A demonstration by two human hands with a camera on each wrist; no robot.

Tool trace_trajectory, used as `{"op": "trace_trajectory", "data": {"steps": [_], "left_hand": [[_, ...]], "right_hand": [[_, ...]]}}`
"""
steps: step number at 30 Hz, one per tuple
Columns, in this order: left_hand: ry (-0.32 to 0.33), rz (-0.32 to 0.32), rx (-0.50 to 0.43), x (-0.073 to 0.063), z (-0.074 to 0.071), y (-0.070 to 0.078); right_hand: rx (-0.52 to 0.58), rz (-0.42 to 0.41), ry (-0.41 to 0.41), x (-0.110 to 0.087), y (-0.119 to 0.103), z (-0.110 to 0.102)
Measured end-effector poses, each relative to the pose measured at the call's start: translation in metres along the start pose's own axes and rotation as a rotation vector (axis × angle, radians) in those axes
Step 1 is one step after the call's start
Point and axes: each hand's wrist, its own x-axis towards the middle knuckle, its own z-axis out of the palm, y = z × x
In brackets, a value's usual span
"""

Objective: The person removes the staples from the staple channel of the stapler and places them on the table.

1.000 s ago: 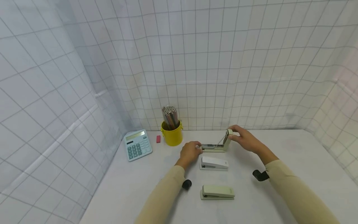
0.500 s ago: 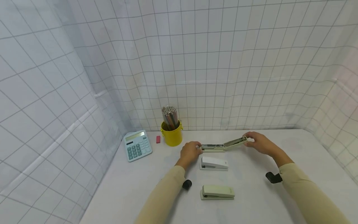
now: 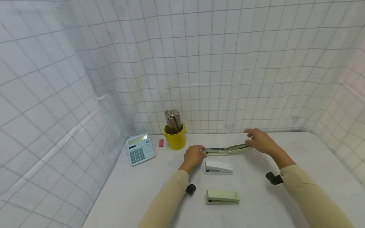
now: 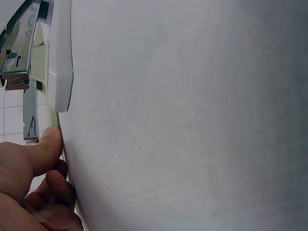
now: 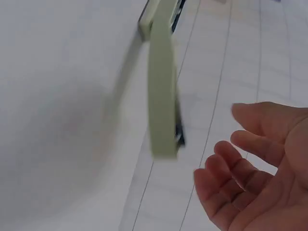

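The fingers (image 5: 245, 168) of the right hand (image 3: 260, 141) are loosely spread and hold nothing; the right wrist view shows them just beside the raised upper half of an unfolded stapler (image 3: 217, 152), with a gap between. The left hand (image 3: 194, 156) pinches the opposite end of its base, thumb against the edge and the other fingers curled in. The stapler (pale green, its inside exposed) lies at the far side of the bench (image 3: 128, 196), base flat, upper half slanting up to the right from the hinge. Just in front of it sits a white stapler (image 3: 218, 168), and nearer the person a closed green stapler (image 3: 222, 197). To the left stand a yellow pot (image 3: 176, 141) of pencils (image 3: 173, 120), a pink block (image 3: 161, 143) and a pale blue calculator (image 3: 141, 150).
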Motion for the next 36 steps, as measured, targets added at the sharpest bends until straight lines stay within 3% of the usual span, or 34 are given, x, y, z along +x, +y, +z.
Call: {"op": "trace_trajectory", "data": {"steps": [3, 8, 11, 16, 30, 36], "left_hand": [[0.009, -0.010, -0.002, 0.001, 0.001, 0.000], [0.005, -0.004, -0.004, 0.002, 0.002, -0.002], [0.009, 0.003, 0.002, 0.003, 0.004, -0.004], [0.018, 0.014, -0.002, 0.004, 0.004, -0.005], [0.024, 0.019, -0.014, 0.007, 0.003, -0.003], [0.024, 0.018, -0.012, 0.006, 0.002, -0.003]], "right_hand": [[0.206, 0.017, -0.051, 0.013, -0.027, 0.014], [0.488, 0.103, -0.245, 0.033, -0.053, 0.051], [0.529, 0.135, -0.312, 0.042, -0.056, 0.071], [0.532, 0.166, -0.341, 0.049, -0.052, 0.086], [0.578, 0.136, -0.358, 0.050, -0.061, 0.086], [0.632, 0.161, -0.339, 0.052, -0.062, 0.090]]}}
